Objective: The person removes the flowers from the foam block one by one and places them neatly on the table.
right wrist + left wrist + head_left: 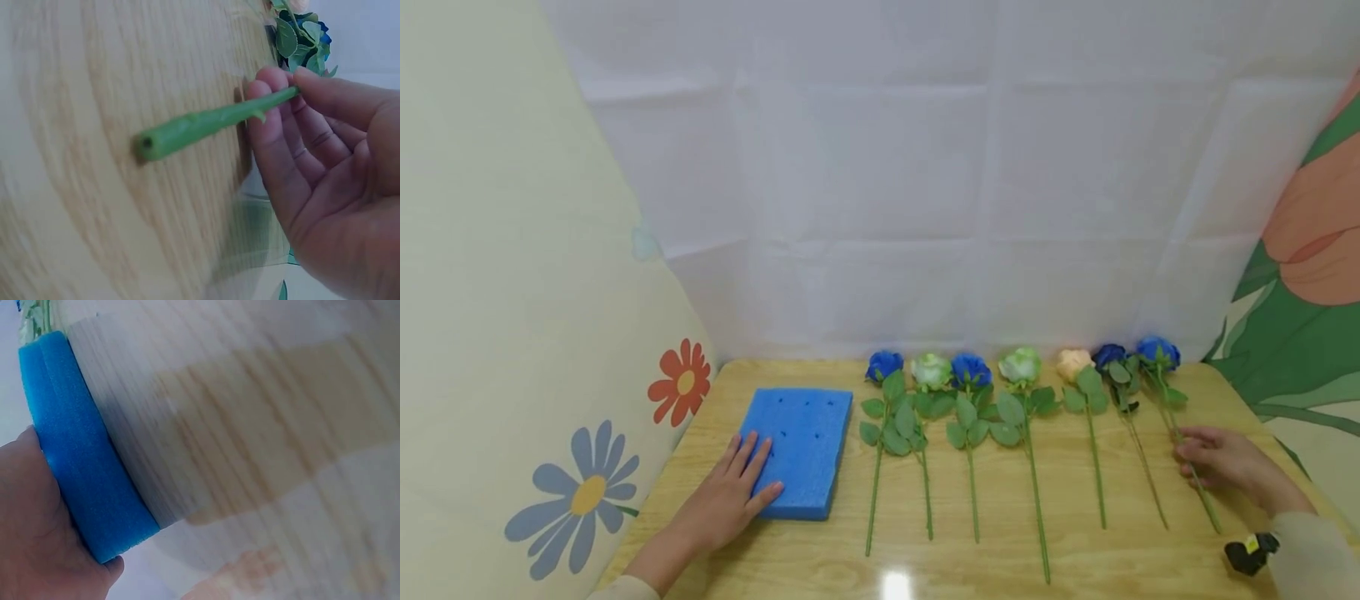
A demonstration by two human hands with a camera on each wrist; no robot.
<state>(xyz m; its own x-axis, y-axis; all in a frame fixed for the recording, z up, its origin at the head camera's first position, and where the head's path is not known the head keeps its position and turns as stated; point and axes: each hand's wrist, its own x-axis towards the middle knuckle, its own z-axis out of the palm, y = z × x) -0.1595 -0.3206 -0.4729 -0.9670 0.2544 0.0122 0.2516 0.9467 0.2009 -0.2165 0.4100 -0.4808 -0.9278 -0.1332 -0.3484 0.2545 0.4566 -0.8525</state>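
My left hand (721, 502) rests with spread fingers on the left part of a blue foam block (808, 454), which has several small dark holes in its top. The left wrist view shows the block's side (87, 450) with that hand against it. At the right end of a row of flowers, my right hand (1234, 463) pinches the green stem of an artificial blue rose (1159, 353). In the right wrist view, thumb and fingertips meet on this stem (200, 125), and its cut end points away from the hand.
Between the block and the right hand lie a dark blue rose (1108, 357), a peach rose (1074, 365), two pale green roses (1020, 367) and two more blue roses (884, 365), stems toward me. The wooden table (955, 575) meets a white cloth (880, 208) behind.
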